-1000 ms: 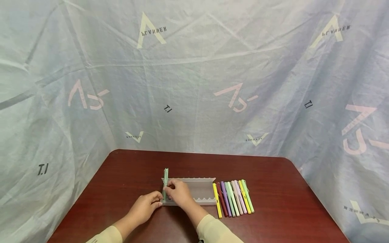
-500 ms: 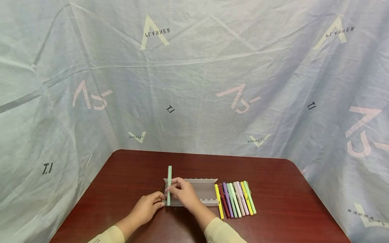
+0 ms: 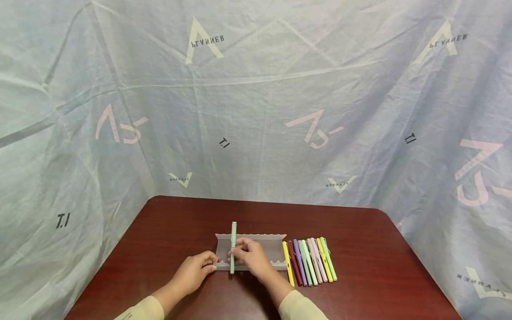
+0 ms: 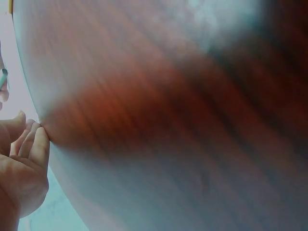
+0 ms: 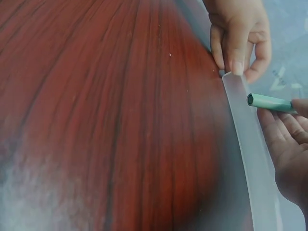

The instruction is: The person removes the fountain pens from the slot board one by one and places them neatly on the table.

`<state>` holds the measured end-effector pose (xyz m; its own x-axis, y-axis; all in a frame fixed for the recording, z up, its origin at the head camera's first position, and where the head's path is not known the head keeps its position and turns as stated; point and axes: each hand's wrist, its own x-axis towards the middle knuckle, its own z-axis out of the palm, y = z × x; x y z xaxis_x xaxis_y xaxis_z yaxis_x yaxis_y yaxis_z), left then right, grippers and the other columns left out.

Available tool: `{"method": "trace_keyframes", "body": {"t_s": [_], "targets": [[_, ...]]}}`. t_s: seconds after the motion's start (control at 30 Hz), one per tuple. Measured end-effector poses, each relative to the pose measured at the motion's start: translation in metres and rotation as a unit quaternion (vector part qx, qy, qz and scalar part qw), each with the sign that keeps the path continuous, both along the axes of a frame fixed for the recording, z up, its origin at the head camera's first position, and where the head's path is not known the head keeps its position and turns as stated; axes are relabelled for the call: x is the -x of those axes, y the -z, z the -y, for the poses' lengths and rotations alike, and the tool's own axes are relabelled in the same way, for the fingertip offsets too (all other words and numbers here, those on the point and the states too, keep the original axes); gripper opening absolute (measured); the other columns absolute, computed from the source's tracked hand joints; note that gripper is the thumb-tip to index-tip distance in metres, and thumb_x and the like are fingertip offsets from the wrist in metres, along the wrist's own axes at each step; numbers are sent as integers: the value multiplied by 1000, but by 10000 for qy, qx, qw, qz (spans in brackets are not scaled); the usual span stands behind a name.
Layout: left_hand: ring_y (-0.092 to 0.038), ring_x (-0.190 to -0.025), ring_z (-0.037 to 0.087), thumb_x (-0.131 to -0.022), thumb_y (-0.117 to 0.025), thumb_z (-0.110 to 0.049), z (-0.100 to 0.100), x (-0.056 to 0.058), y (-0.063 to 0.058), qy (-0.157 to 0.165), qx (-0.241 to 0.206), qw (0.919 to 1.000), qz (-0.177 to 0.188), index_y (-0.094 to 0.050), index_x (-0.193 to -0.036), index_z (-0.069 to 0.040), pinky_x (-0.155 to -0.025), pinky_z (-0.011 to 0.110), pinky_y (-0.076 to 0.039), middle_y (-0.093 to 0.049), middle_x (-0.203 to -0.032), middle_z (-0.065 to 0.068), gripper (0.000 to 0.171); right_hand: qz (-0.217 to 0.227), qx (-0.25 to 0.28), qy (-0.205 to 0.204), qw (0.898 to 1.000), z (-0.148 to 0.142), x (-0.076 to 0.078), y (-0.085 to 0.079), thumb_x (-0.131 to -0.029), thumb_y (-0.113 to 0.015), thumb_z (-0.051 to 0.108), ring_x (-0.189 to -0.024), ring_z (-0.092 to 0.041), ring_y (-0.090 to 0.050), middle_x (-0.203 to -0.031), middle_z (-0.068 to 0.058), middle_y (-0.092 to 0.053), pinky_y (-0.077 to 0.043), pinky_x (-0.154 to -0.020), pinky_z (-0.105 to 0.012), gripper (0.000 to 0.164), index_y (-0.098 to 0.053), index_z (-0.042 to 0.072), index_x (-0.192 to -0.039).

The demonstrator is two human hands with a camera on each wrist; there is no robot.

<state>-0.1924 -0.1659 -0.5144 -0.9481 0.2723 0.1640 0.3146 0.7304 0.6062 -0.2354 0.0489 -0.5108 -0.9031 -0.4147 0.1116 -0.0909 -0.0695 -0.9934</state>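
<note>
My right hand (image 3: 253, 258) pinches a mint-green pen (image 3: 234, 233) between thumb and fingers over a frosted plastic pen tray (image 3: 272, 250) with scalloped long edges. In the head view the pen points away from me and crosses the tray left of its middle. Its near end (image 5: 257, 100) sticks out past the front wall in the right wrist view. At the tray's left front corner my left hand (image 3: 194, 271) grips the end, its thumb on the front wall and its fingers bent behind. The left wrist view shows this hand (image 4: 26, 163) at the far left edge.
Right of the tray, a row of several capped pens (image 3: 310, 262) in yellow, dark red, purple, green and pink lies side by side on the dark red wooden table (image 3: 372, 266). Pale printed cloth (image 3: 256, 111) hangs around the back and sides.
My right hand has lifted the green pen from the tray's left end and carried it right and slightly toward me. My left hand stays at the corner.
</note>
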Motion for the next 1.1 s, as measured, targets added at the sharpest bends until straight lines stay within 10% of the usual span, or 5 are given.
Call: {"method": "trace_keyframes", "body": {"t_s": [1.1], "targets": [[-69,-104,18,-92,-68,-21,-4,-3,-4,-120,64,9999,-36,-65,-103,-22,-87,42,-53,-74,-111,-4,12,112,-255,263,9993,-58,-5,-5,-97,-59,6,-92,-50,-67,-101,-36,-64,-58,-77,-47,32,-49,-17,-118]]}}
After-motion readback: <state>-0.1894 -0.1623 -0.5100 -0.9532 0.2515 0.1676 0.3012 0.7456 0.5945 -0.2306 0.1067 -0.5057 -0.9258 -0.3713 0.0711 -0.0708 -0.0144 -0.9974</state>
